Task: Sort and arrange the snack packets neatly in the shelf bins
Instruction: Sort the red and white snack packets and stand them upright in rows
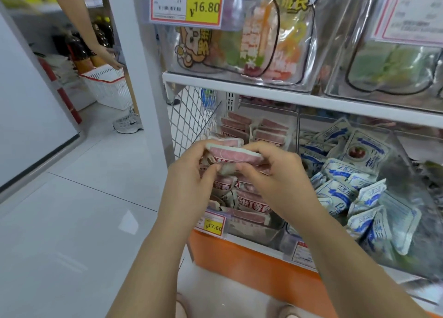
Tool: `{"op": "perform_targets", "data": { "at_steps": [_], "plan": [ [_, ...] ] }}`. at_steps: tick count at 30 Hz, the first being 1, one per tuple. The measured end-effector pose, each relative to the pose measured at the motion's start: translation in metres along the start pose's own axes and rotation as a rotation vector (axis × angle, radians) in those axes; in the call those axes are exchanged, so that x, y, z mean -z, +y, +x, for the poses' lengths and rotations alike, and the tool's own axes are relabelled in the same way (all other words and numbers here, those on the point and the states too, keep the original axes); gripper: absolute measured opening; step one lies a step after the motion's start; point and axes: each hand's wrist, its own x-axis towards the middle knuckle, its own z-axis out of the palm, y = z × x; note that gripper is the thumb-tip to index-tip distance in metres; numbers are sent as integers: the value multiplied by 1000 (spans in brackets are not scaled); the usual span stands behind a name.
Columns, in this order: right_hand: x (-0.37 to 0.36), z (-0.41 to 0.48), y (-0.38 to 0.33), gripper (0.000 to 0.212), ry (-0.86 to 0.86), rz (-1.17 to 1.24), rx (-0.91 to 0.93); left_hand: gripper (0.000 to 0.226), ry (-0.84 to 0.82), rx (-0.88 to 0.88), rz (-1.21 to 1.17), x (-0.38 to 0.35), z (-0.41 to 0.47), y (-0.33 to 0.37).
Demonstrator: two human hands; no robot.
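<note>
the left hand (189,176) and right hand (278,176) are each gripping one end of a stack of pink packets (233,153) above a clear bin (254,231). farther back, upright packets (251,130) are standing in rows, with blue packets (347,186) lying just beside.

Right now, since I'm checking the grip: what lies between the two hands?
In the head view, a stack of flat pink-and-white snack packets spans from the left hand to the right hand, pinched by both.
</note>
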Motion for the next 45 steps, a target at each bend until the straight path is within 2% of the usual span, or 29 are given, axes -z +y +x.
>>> {"op": "perform_targets", "data": {
  "at_steps": [3,7,14,18,22,24,27,29,33,36,38,40,42,44,45],
  "plan": [
    [-3,1,0,22,56,13,18,37,24,-46,51,5,0,0],
    [-7,0,0,22,46,-1,20,40,19,-58,74,10,-1,-5],
    [-26,0,8,33,-85,-201,-35,44,-42,82,168,9,-5,-29],
    [-33,1,10,24,-153,-308,18,57,0,71,285,7,-5,-31],
    [-35,11,5,25,-197,-454,-4,54,34,45,317,13,-7,-31],
    [-38,17,2,14,-252,-514,2,52,31,37,349,17,-8,-34],
    [-47,26,1,9,-349,-649,25,43,-8,51,432,18,-8,-35],
    [-55,30,1,14,-406,-713,36,35,-41,71,524,17,-7,-34],
    [-61,40,7,28,-483,-797,22,37,-153,100,663,16,-3,-30],
    [-64,43,11,25,-516,-866,57,41,-239,120,735,17,-3,-29],
    [-61,44,12,22,-576,-837,84,45,-311,138,763,17,-5,-29],
    [-44,47,9,24,-650,-644,-5,47,-359,172,748,16,-8,-29],
    [-15,51,3,21,-546,-451,-113,44,-358,173,739,16,-9,-29],
    [14,52,3,16,-416,-473,-132,41,-280,138,722,13,-8,-26],
    [22,51,6,15,-409,-524,-141,42,-213,110,702,12,-7,-24]
  ]
}}
